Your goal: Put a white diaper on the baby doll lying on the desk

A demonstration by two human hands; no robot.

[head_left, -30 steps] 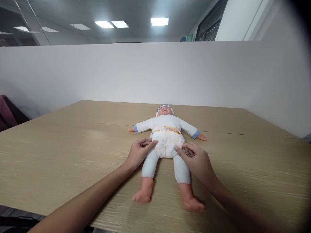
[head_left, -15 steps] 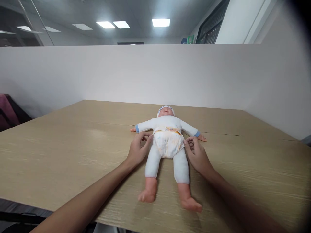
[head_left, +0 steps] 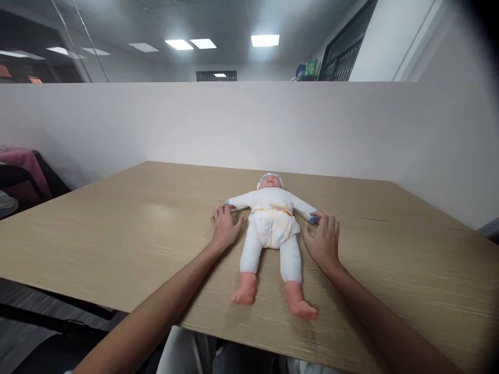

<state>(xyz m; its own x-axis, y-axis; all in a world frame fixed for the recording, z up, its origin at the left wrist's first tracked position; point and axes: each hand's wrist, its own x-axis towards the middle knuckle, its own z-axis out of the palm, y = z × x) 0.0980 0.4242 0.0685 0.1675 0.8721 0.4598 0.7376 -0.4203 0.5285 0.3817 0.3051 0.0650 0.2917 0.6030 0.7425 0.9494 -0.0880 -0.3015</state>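
A baby doll [head_left: 273,196] in a white outfit and printed headband lies on its back, arms spread, feet toward me. Around its hips is a white diaper [head_left: 274,228] with an orange-edged printed waistband. My left hand [head_left: 226,224] rests by the doll's arm on the left, fingers curved over the doll's hand and hiding it, thumb apart. On the other side, my right hand [head_left: 324,236] has its fingertips at the blue cuff [head_left: 314,219], covering the doll's other hand. Its thumb is spread toward the diaper's side. Both hands are open.
The doll lies on a wide wooden table [head_left: 117,239] with a thin seam across it. A white partition [head_left: 218,124] rises behind the table. Pink cloth [head_left: 23,161] hangs over a dark chair at the left. My legs [head_left: 187,350] show below the near edge.
Both hands have let go of the diaper's sides and moved outward and up to the doll's hands, fingers spreading. The camera view has shifted slightly.
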